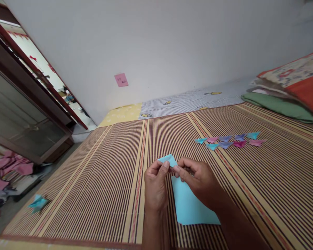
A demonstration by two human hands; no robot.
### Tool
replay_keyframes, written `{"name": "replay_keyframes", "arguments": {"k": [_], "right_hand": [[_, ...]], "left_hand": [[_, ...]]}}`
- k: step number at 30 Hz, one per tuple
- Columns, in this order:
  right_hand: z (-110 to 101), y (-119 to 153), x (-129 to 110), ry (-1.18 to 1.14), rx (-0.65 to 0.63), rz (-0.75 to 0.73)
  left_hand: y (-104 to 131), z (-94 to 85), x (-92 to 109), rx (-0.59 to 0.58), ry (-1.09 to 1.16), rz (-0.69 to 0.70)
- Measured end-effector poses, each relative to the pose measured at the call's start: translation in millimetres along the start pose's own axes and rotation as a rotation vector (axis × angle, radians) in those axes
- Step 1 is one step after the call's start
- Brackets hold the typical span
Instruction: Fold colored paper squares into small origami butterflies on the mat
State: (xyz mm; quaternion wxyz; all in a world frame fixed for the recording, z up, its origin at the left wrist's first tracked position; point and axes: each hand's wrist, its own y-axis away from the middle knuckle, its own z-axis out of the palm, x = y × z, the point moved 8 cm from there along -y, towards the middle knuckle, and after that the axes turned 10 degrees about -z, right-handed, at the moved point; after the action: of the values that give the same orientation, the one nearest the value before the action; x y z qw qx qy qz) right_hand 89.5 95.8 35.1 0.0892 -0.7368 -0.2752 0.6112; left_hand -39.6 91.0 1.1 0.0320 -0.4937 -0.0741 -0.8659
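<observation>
Between my two hands is a small folded piece of light blue paper, held up above the mat. My left hand pinches it with the thumb on its front face. The fingers of my right hand close on its lower right corner. Beneath my right hand and forearm lies light blue paper, partly covered by them. Farther off to the right, several small folded paper shapes in blue, pink and purple sit in two rows.
A striped bamboo mat covers the bed. A crumpled blue folded paper rests near its left edge. Folded bedding is piled at the far right. A pink note sticks to the wall. A door stands at the left.
</observation>
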Motion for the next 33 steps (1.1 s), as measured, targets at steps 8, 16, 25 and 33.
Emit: {"name": "replay_keyframes", "arguments": {"k": [8,16,25,33], "right_hand": [[-9,-1,-3,0.02,0.069,-0.038],[-21,1,-10,0.062,0.209,-0.068],[-19,-1,-16,0.179,0.167,-0.096],[-12,-2,-11,0.125,0.096,-0.082]], "left_hand": [[0,-7.5,4,0.059,-0.081,0.058],[6,5.7,5,-0.036,-0.184,0.044],[6,8.9,5,-0.077,-0.27,0.034],[6,8.3,5,-0.099,-0.186,0.012]]}}
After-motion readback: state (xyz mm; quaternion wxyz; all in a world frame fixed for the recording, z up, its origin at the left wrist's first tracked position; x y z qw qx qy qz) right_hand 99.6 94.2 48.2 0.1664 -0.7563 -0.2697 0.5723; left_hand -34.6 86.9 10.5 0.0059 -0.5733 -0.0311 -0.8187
